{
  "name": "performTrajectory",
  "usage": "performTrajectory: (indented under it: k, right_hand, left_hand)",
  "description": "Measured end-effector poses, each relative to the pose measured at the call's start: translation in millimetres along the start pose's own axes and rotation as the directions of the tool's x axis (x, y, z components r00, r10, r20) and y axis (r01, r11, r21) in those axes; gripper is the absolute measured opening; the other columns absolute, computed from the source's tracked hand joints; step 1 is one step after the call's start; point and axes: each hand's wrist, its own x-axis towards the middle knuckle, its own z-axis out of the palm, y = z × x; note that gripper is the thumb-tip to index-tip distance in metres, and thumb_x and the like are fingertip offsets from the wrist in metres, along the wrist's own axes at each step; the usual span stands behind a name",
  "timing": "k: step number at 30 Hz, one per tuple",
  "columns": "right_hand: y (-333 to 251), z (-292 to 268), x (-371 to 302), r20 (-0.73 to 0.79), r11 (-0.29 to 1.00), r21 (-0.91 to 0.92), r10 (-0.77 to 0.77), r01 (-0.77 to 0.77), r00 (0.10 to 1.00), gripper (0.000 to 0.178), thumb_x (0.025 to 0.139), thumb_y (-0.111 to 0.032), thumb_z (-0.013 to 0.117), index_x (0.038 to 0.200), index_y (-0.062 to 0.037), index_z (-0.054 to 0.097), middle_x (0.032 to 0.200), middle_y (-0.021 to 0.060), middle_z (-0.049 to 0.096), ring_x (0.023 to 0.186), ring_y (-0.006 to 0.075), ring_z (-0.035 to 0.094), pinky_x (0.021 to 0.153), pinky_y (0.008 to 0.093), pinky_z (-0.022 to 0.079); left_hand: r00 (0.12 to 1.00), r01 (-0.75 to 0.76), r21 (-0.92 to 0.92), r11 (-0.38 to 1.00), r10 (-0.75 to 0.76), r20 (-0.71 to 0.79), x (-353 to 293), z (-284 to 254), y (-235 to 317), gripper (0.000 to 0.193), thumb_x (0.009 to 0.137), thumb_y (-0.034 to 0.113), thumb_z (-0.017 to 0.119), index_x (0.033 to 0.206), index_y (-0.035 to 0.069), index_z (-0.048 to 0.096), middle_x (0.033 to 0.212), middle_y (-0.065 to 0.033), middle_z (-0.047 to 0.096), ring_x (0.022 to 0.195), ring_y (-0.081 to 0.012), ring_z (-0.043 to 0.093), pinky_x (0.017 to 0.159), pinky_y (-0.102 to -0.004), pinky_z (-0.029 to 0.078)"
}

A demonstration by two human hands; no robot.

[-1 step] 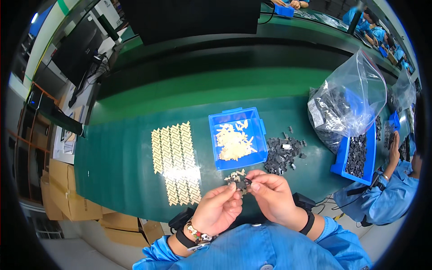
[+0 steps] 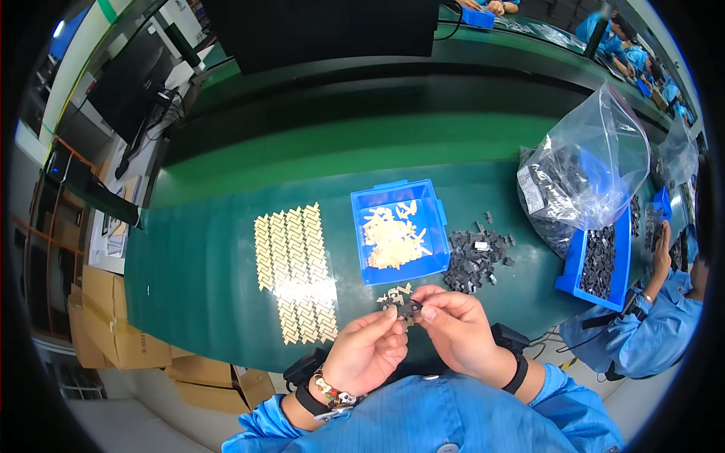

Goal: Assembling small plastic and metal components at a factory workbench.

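Both hands meet near the table's front edge around a small black plastic piece [image 2: 408, 309]. My left hand [image 2: 368, 342] pinches its left end between thumb and fingers. On its right end, the thumb and forefinger of my right hand [image 2: 458, 326] are closed. My fingers partly cover the piece, so its exact shape is hidden. Just beyond them lie several small cream-coloured pieces [image 2: 394, 293]. A blue bin [image 2: 433, 264] behind these holds a heap of cream strips [image 2: 391, 240]. To its right, loose black pieces [image 2: 477, 257] are piled on the green table.
Left of the bin, cream pieces [image 2: 291, 264] lie in neat zigzag columns on a sheet. At the right, a clear plastic bag [image 2: 585, 162] of black pieces leans on another blue bin [image 2: 623, 264]. A co-worker in a blue sleeve [image 2: 642, 325] sits beyond it. A dark monitor [image 2: 321, 30] stands behind.
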Motion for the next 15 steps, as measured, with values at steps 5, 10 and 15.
performTrajectory:
  k: [5,10,15]
  right_hand:
    - [2.0,2.2,2.1,0.081,0.995,-0.038,-0.092,0.095,0.993,0.013,0.09,0.005,0.058,0.1,0.0025,0.066,0.118,0.0121,0.057,0.104,0.0163,0.055,0.09,0.0284,0.046]
    - [6.5,1.2,5.0,0.047,0.987,-0.125,-0.091,0.096,0.995,0.013,0.089,0.008,0.058,0.099,0.0042,0.066,0.118,0.0148,0.059,0.105,0.0195,0.058,0.093,0.031,0.047]
    - [7.8,2.5,4.1,0.002,0.955,-0.25,-0.163,0.159,0.987,0.014,0.088,0.008,0.058,0.096,0.004,0.068,0.114,0.0183,0.062,0.101,0.0219,0.061,0.091,0.0356,0.048]
  left_hand:
    - [0.996,0.09,-0.183,0.979,-0.088,0.019,1.2,-1.6,-1.8,0.013,0.099,0.018,0.053,0.095,0.007,0.056,0.075,0.0025,0.055,0.062,-0.0054,0.047,0.055,-0.0209,0.038]
    - [0.985,0.174,-0.285,0.942,-0.168,0.044,1.8,2.4,-2.5,0.012,0.098,0.018,0.053,0.093,0.007,0.055,0.072,0.005,0.054,0.059,-0.0039,0.047,0.053,-0.02,0.037]
    - [0.985,0.163,-0.349,0.923,-0.17,0.009,0.3,5.1,-4.3,0.015,0.097,0.018,0.055,0.088,0.006,0.056,0.07,0.0063,0.054,0.058,-0.0029,0.047,0.052,-0.0196,0.037]
